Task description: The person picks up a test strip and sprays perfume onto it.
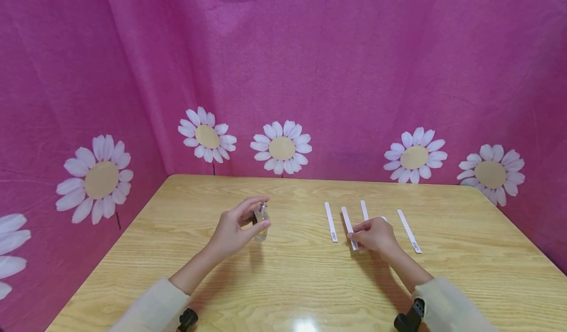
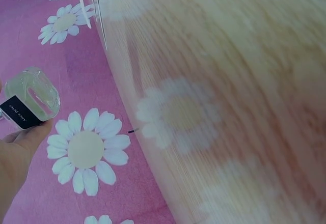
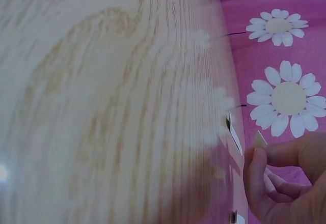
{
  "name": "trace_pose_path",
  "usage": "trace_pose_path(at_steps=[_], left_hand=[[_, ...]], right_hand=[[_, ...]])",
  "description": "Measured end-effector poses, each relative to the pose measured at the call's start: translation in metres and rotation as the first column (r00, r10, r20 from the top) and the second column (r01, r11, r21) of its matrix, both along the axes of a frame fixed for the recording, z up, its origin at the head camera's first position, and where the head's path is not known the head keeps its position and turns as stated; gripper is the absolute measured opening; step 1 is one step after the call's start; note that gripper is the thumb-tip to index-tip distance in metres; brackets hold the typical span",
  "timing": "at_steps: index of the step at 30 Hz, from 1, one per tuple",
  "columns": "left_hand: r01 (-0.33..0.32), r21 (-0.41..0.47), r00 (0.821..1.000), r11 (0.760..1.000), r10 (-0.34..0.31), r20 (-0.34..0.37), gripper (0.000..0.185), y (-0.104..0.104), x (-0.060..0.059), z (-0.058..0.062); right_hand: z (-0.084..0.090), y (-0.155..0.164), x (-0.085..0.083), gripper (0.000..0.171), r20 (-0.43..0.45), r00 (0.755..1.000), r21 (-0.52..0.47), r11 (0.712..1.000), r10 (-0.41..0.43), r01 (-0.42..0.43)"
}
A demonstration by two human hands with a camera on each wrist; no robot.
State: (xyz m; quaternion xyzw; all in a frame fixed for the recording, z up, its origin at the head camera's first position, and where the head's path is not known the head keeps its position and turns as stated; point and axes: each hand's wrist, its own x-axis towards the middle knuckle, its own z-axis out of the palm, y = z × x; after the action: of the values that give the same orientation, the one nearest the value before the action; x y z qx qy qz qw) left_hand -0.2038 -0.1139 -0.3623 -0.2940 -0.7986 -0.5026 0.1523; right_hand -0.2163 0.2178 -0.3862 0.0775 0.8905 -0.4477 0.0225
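My left hand [image 1: 259, 213] holds a small clear glass bottle [image 1: 262, 222] upright just above the wooden table [image 1: 283, 283], thumb and fingers curled round it. The left wrist view shows the bottle [image 2: 30, 98] with its black label beside my thumb. My right hand [image 1: 354, 233] pinches the near end of a white paper strip [image 1: 347, 220]. In the right wrist view, the strip's tip [image 3: 260, 140] sticks up between my right hand's thumb and finger [image 3: 257, 170]. Whether the strip's far end still lies on the table, I cannot tell.
Other white strips lie side by side on the table: one to the left [image 1: 330, 222], one behind my right hand [image 1: 364, 210], one to the right [image 1: 408, 230]. Pink cloth walls with white daisies [image 1: 281, 147] close in the table at the back and both sides.
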Motion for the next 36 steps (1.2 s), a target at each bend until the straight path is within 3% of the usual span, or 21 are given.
trace_pose_path(at_steps=[12,23,30,36], left_hand=[[0.011,0.009,1.0,1.0,-0.011,-0.003,0.046,-0.0021,0.0028,0.0019],[0.008,0.004,1.0,1.0,-0.008,-0.014,0.046,-0.0034,0.0034,0.0007],[0.0,0.001,1.0,1.0,0.0,-0.019,0.047,-0.0035,0.0033,-0.0016],[-0.006,-0.001,1.0,1.0,0.006,0.0,0.046,-0.0037,0.0035,-0.0014]], right_hand=[[-0.0005,0.0003,-0.0014,0.023,-0.033,0.999,0.082,0.997,-0.003,0.005],[-0.0031,-0.0012,-0.0021,0.022,-0.1,0.995,0.201,0.979,0.003,0.017],[-0.0041,-0.0001,0.0,0.02,-0.094,0.995,0.23,0.972,-0.026,0.047],[-0.001,0.0028,0.002,0.019,-0.152,0.988,0.297,0.954,0.006,0.04]])
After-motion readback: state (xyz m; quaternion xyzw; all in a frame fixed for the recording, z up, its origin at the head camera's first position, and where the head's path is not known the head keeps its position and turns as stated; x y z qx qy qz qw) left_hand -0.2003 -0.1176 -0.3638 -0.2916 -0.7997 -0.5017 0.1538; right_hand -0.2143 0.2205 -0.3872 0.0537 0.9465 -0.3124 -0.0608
